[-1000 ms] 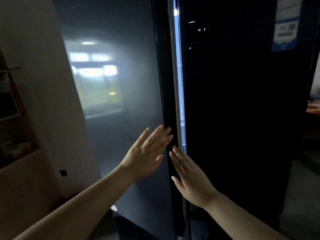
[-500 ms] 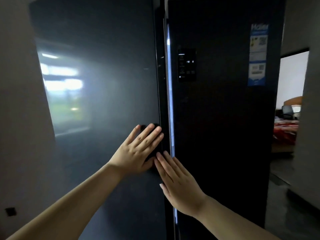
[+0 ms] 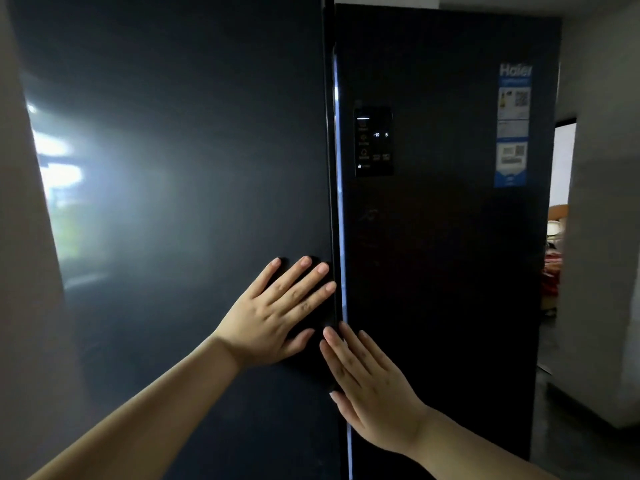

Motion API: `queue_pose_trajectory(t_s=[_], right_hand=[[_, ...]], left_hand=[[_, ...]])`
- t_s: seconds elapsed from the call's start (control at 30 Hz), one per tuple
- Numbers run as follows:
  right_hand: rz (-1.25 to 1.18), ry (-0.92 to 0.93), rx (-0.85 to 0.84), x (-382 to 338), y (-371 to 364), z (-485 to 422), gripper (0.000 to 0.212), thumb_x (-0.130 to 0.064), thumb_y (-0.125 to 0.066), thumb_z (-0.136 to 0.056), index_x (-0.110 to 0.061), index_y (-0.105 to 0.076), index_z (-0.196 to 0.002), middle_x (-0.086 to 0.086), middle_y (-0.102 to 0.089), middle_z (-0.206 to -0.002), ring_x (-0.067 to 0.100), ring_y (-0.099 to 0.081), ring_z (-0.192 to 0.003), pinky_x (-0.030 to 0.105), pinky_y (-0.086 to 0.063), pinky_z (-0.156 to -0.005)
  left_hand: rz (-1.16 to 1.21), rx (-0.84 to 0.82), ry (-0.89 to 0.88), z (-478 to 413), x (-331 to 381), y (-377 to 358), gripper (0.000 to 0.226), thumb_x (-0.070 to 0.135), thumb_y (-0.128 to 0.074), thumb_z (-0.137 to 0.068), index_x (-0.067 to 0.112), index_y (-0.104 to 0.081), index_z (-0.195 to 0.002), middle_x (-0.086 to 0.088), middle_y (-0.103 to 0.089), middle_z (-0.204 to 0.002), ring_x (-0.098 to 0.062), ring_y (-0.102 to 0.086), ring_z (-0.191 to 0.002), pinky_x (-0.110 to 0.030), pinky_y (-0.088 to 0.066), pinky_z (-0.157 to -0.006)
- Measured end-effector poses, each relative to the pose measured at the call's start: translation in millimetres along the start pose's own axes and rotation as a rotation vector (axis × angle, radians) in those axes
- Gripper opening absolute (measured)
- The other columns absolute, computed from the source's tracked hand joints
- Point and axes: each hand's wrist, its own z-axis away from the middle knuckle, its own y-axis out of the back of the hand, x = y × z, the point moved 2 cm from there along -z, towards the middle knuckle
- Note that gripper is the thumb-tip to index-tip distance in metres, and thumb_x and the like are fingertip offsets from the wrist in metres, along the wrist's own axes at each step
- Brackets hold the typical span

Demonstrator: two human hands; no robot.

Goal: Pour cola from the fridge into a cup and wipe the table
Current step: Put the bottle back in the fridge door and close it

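A tall dark two-door fridge fills the view. My left hand [image 3: 277,313] lies flat, fingers spread, on the left fridge door [image 3: 194,202] close to its inner edge. My right hand [image 3: 367,386] lies flat on the right fridge door [image 3: 443,271], fingertips at the seam. A thin strip of light [image 3: 341,237] shows in the gap between the doors. Neither hand holds anything. No cola or cup is in sight.
The right door carries a lit control panel [image 3: 373,142] and a blue and white label [image 3: 513,126]. A pale wall [image 3: 20,306] stands at the left. At the right, past a grey wall [image 3: 602,237], a doorway [image 3: 557,237] opens onto a lit room.
The view has lifted and pulled back, so more of the fridge top and the doorway shows. Both hands stay flat on the doors near the seam, and the lit gap has narrowed.
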Motion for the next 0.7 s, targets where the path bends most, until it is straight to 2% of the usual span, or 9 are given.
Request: queue_pose_trajectory(t_s=[0.2,0.33,0.5,0.63,0.7], right_hand=[[0.029,-0.056,-0.091,15,-22,-7,0.073,-0.039,-0.038,-0.094,-0.004,-0.007,-0.15,0.014,-0.004,-0.159,0.03,-0.01,-0.146,0.046,-0.015,-0.114],[0.054,-0.115,-0.184,35,-44,-21,0.072,-0.041,-0.045,-0.092,-0.007,-0.018,-0.15,0.011,-0.016,-0.158,0.03,-0.012,-0.146,0.049,-0.016,-0.113],[0.004,-0.133,-0.213,50,-80,-34,0.073,-0.042,-0.048,-0.092,-0.009,-0.017,-0.149,0.009,-0.02,-0.157,0.029,-0.012,-0.146,0.047,-0.02,-0.117],[-0.011,-0.133,-0.186,47,-88,-33,0.071,-0.041,-0.043,-0.093,-0.008,-0.012,-0.148,0.011,-0.01,-0.157,0.03,-0.01,-0.146,0.047,-0.017,-0.118],[-0.044,-0.145,-0.198,46,-85,-34,0.071,-0.041,-0.044,-0.093,-0.007,-0.014,-0.148,0.012,-0.012,-0.157,0.03,-0.011,-0.146,0.048,-0.018,-0.116]], left_hand=[[-0.005,-0.039,0.042,-10,0,-23,0.063,0.042,-0.043,-0.092,0.018,-0.029,-0.149,-0.006,-0.026,-0.155,-0.024,-0.021,-0.145,-0.046,-0.016,-0.118],[-0.051,-0.147,0.069,-18,-4,-58,0.063,0.042,-0.039,-0.094,0.017,-0.027,-0.15,-0.006,-0.023,-0.157,-0.024,-0.019,-0.145,-0.046,-0.019,-0.117],[-0.061,-0.224,0.108,-20,-9,-92,0.062,0.041,-0.036,-0.095,0.015,-0.024,-0.151,-0.006,-0.018,-0.158,-0.024,-0.014,-0.146,-0.045,-0.015,-0.118],[-0.068,-0.222,0.117,-20,-9,-91,0.061,0.041,-0.036,-0.096,0.016,-0.025,-0.151,-0.005,-0.019,-0.158,-0.023,-0.015,-0.146,-0.045,-0.018,-0.117],[-0.083,-0.27,0.129,-21,-9,-91,0.062,0.041,-0.034,-0.096,0.017,-0.023,-0.151,-0.005,-0.018,-0.159,-0.023,-0.014,-0.146,-0.044,-0.017,-0.118]])
